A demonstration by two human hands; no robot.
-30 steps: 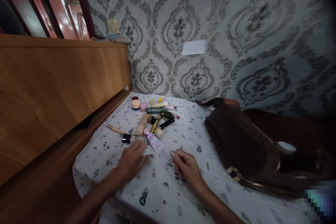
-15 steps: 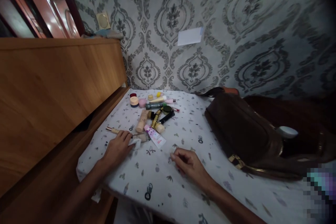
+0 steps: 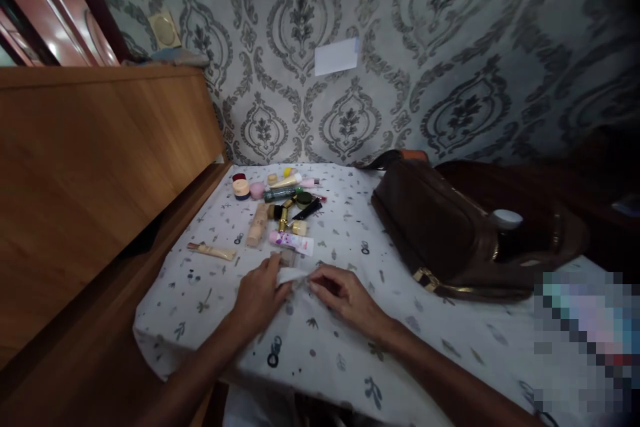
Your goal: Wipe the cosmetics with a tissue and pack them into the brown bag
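Note:
My left hand (image 3: 261, 290) is closed round a crumpled white tissue (image 3: 291, 275) low over the tabletop. The fingers of my right hand (image 3: 350, 295) are pinched at the tissue's right end. Just beyond my left fingers shows part of a clear, see-through item (image 3: 287, 257); whether the hand touches it I cannot tell. A pink and white tube (image 3: 293, 242) lies behind that. To the left lies a slim beige tube (image 3: 215, 251) with a brownish end. A beige bottle (image 3: 257, 225) lies farther back.
Several cosmetics are clustered toward the wall, among them a dark green tube (image 3: 281, 194), a pink jar (image 3: 257, 191) and a black tube (image 3: 307, 209). A brown leather bag (image 3: 430, 220) stands at the right. Wooden furniture (image 3: 115, 140) borders the printed tablecloth (image 3: 345, 360) on the left.
My left hand has moved right, away from the slim beige tube, bringing the white tissue along. My right hand has come to the tissue and pinched it. The view has shifted right.

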